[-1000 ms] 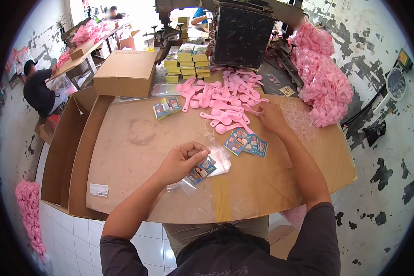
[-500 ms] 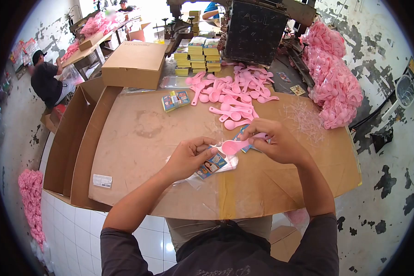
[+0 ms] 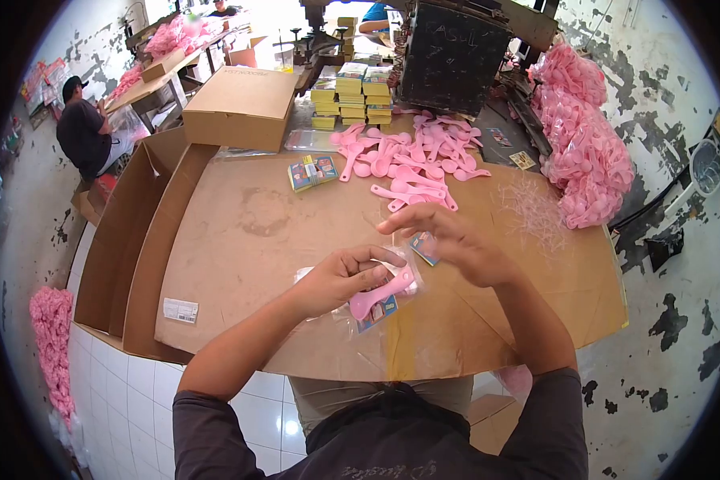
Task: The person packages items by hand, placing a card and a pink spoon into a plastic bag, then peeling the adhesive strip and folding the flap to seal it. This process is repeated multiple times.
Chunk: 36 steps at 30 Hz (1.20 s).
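My left hand [image 3: 338, 282] pinches a small clear plastic bag [image 3: 413, 294] low over the cardboard-topped table. A pink measuring spoon [image 3: 376, 298] lies slanted in the bag, over a blue printed card [image 3: 378, 315]. Just to the right, my right hand [image 3: 460, 244] hovers with fingers apart and nothing in them. Beneath it, partly hidden, are more printed cards [image 3: 423, 250]. More white or clear plastic shows beside my left hand, mostly covered by it. A heap of loose pink spoons [image 3: 408, 166] lies beyond both hands.
A banded card bundle [image 3: 312, 172] lies at the left, before a closed carton [image 3: 236, 108]. Card stacks [image 3: 350, 94] stand near a black machine box [image 3: 450, 60]. Bagged pink spoons [image 3: 576, 144] and clear plastic scraps [image 3: 532, 210] are at right. A person [image 3: 84, 132] sits far left.
The pink spoon has gone from my right hand into the bag at my left hand, its bowl now lower left. My right hand has let go and opened.
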{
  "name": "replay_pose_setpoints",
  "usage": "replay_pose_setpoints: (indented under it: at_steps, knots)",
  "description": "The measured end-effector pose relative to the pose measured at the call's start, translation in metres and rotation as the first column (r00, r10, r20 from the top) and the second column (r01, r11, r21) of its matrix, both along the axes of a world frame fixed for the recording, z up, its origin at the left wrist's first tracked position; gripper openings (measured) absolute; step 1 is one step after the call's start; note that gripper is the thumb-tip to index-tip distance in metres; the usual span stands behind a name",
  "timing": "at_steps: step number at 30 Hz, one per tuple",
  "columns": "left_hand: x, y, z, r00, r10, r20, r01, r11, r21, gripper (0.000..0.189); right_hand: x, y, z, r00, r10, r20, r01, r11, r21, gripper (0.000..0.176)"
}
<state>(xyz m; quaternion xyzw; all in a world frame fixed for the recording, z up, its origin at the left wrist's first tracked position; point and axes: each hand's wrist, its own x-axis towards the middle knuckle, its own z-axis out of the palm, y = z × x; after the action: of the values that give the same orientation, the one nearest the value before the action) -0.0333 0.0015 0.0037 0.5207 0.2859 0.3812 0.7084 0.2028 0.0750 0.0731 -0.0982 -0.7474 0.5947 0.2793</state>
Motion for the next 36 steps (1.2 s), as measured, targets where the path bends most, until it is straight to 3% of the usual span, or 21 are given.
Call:
replay_pose_setpoints:
  at_steps: [2,5,7,8,11,14,17,22,31,35,36]
  knots:
    - [-0.003,0.003,-0.008,0.999,-0.04,0.013,0.04,0.999,0.008,0.039,0.002,-0.002,0.009,0.989,-0.071,0.13,0.004,0.891,0.455,0.021]
    - [0.001,0.003,-0.011,0.998,-0.007,0.068,0.0,0.995,0.097,0.041,0.002,-0.016,0.028,0.979,-0.144,0.142,0.044,0.837,0.545,0.009]
    - [0.008,-0.002,-0.002,0.989,0.094,0.114,-0.116,0.971,0.211,0.043,0.002,-0.024,0.05,0.966,-0.254,0.05,0.135,0.66,0.739,0.008]
    - [0.008,-0.004,0.001,0.989,0.136,0.053,-0.146,0.95,0.276,0.044,0.002,-0.027,0.059,0.955,-0.298,-0.005,0.176,0.552,0.815,0.008]
    - [0.007,-0.011,0.009,0.969,0.232,-0.09,-0.166,0.873,0.459,0.047,0.004,-0.039,0.066,0.904,-0.426,-0.022,0.25,0.488,0.836,0.01]
    - [0.012,-0.018,0.013,0.948,0.283,-0.144,-0.155,0.808,0.568,0.049,0.004,-0.041,0.058,0.853,-0.519,0.06,0.28,0.55,0.787,0.01]
    - [0.021,-0.022,0.017,0.908,0.388,-0.157,-0.226,0.771,0.596,0.044,0.0,-0.041,0.048,0.873,-0.487,0.018,0.304,0.573,0.761,0.01]
    - [0.025,-0.021,0.021,0.895,0.427,-0.127,-0.308,0.799,0.517,0.026,-0.008,-0.042,0.038,0.879,-0.476,0.024,0.304,0.598,0.741,0.012]
    - [0.024,-0.019,0.02,0.936,0.333,0.114,-0.349,0.918,0.186,0.022,-0.015,-0.036,0.032,0.88,-0.474,-0.022,0.344,0.605,0.718,0.014]
    - [0.027,-0.02,0.021,0.928,0.359,0.102,-0.373,0.898,0.233,0.022,-0.017,-0.032,0.024,0.865,-0.501,-0.034,0.358,0.568,0.741,0.015]
    - [0.03,-0.022,0.026,0.913,0.394,0.104,-0.407,0.885,0.225,0.022,-0.018,-0.032,0.022,0.854,-0.513,-0.084,0.378,0.502,0.778,0.016]
